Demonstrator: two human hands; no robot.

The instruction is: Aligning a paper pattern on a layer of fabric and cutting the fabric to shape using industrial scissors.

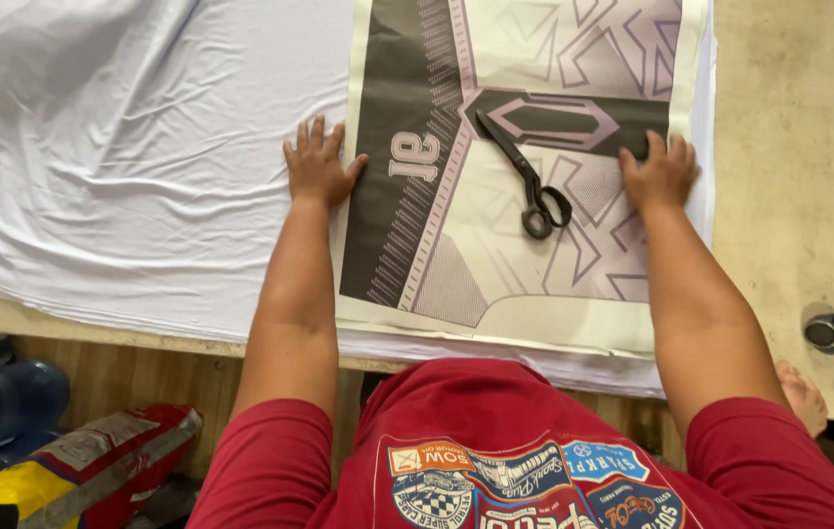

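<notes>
**Two hands flatten a printed sheet**

Head view: the left hand (317, 165) and right hand (660, 172) lie released, fingers spread flat, on a printed paper sheet (495, 264) over white cloth (123, 147). Black scissors (524, 176) lie untouched between them, nearer the right fingers, blades pointing up-left, handles toward the person. Nothing blocks them.

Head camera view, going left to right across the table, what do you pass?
White cloth → left hand → printed paper sheet → black scissors → right hand → bare tabletop.
</notes>
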